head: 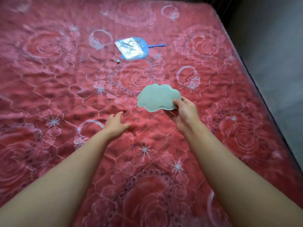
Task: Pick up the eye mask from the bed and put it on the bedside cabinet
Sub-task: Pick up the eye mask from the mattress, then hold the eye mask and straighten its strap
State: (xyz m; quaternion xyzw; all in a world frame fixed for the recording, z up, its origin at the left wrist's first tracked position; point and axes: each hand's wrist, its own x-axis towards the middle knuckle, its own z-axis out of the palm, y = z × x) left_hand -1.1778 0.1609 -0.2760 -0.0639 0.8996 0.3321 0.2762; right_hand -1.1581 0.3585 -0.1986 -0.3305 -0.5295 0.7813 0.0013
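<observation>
The eye mask [157,97] is pale grey-green and cloud-shaped. My right hand [185,113] pinches its right edge, thumb on top, and holds it just above the red bed [65,99]. My left hand [115,124] hovers low over the quilt to the left of the mask, fingers spread, holding nothing. The bedside cabinet is not in view.
A blue hand fan [132,48] with a shiny printed face lies further up the bed, its handle pointing right. A small grey bit [118,61] lies just below it. The bed's right edge [255,82] drops to a grey floor [278,54].
</observation>
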